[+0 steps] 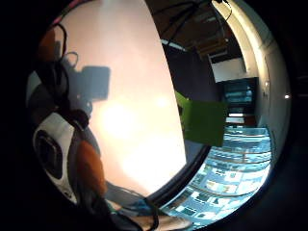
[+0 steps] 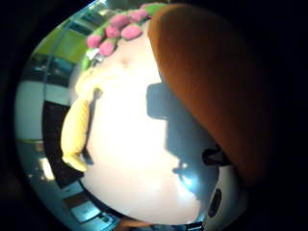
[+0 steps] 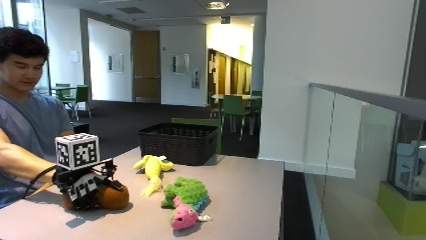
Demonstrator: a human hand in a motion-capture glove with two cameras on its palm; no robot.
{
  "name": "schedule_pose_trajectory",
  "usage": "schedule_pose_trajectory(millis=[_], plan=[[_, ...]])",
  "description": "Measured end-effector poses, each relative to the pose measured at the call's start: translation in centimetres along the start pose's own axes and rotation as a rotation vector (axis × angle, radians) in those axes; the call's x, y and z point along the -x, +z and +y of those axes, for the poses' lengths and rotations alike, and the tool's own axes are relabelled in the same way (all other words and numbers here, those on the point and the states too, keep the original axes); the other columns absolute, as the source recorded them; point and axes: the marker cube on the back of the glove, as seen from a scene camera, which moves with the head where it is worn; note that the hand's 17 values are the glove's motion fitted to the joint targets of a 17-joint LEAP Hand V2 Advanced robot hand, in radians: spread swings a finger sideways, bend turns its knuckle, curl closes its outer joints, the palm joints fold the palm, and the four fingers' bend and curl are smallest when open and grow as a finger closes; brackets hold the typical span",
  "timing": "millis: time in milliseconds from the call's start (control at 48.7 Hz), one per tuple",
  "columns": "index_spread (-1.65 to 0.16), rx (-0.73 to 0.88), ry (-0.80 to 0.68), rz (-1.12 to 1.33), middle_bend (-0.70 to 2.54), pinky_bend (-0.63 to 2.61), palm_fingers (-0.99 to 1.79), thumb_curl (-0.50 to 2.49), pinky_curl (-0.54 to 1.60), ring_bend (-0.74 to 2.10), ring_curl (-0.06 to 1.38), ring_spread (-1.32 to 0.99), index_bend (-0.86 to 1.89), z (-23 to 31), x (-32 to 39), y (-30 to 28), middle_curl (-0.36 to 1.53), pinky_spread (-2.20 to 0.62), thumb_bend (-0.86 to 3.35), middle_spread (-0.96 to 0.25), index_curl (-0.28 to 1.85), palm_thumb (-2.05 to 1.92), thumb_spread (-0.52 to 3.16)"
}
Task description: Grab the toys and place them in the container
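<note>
- Orange toy (image 3: 114,197) sits on the table (image 3: 246,190), right under the gloved right hand (image 3: 83,192); fingers curl down round it, gripping it from above. In thumb-side palm view the orange toy (image 2: 211,86) fills much of the pic, close to palm.
- Little-finger-side palm view: orange bits (image 1: 89,168) show at the edge next to the white plastic of the hand, w/ bare table (image 1: 134,120) beyond.
- Yellow toy (image 3: 152,172) lies on the table just past the hand, twd the basket; also seen stretched along the table edge in thumb-side view (image 2: 77,130).
- Green and pink toy (image 3: 185,199) lies beside the hand on its far side from the person, near the yellow one, apart from the orange toy. Pink bumps (image 2: 118,31) visible in thumb-side view.
- Dark woven basket (image 3: 178,142) stands at the table's far end, beyond the yellow toy, well apart from the hand.
</note>
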Motion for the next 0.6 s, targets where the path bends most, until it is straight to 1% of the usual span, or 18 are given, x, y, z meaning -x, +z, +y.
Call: schedule_pose_trajectory(millis=[82, 144, 267, 370, 411, 514, 596], plan=[[-0.34, 0.004, -0.005, -0.043, 1.08, 1.54, 0.42, 0.46, 0.41, 1.72, 0.53, -0.28, -0.09, -0.4, -0.3, -0.8, 0.61, -0.36, 0.38, -0.19, -0.04, 0.65, 1.4], [-0.36, 0.011, -0.009, -0.062, 1.09, 1.53, 0.44, 0.49, 0.4, 1.74, 0.53, -0.29, -0.03, -0.7, -0.1, -2.6, 0.62, -0.37, 0.36, -0.22, -0.03, 0.67, 1.34], [-0.38, 0.012, -0.045, -0.12, 1.12, 1.51, 0.46, 0.55, 0.39, 1.75, 0.52, -0.31, -0.01, -1.8, 1.2, -7.9, 0.63, -0.39, 0.34, -0.27, -0.03, 0.7, 1.24], [-0.39, -0.027, -0.061, -0.122, 1.13, 1.51, 0.46, 0.59, 0.39, 1.75, 0.51, -0.31, -0.01, -2.2, 2.9, -12.3, 0.63, -0.4, 0.31, -0.29, -0.03, 0.71, 1.16], [-0.39, -0.045, -0.08, -0.126, 1.13, 1.5, 0.46, 0.61, 0.39, 1.75, 0.51, -0.32, 0.0, -2.2, 4.0, -14.3, 0.63, -0.4, 0.3, -0.3, -0.02, 0.72, 1.13], [-0.39, -0.116, -0.176, -0.15, 1.13, 1.5, 0.47, 0.65, 0.39, 1.74, 0.5, -0.32, 0.01, -1.6, 9.0, -21.8, 0.63, -0.4, 0.28, -0.32, -0.02, 0.72, 1.07], [-0.39, -0.166, -0.232, -0.166, 1.14, 1.5, 0.47, 0.68, 0.38, 1.74, 0.49, -0.32, 0.01, -1.0, 12.7, -25.2, 0.63, -0.4, 0.27, -0.33, -0.02, 0.73, 1.03]])
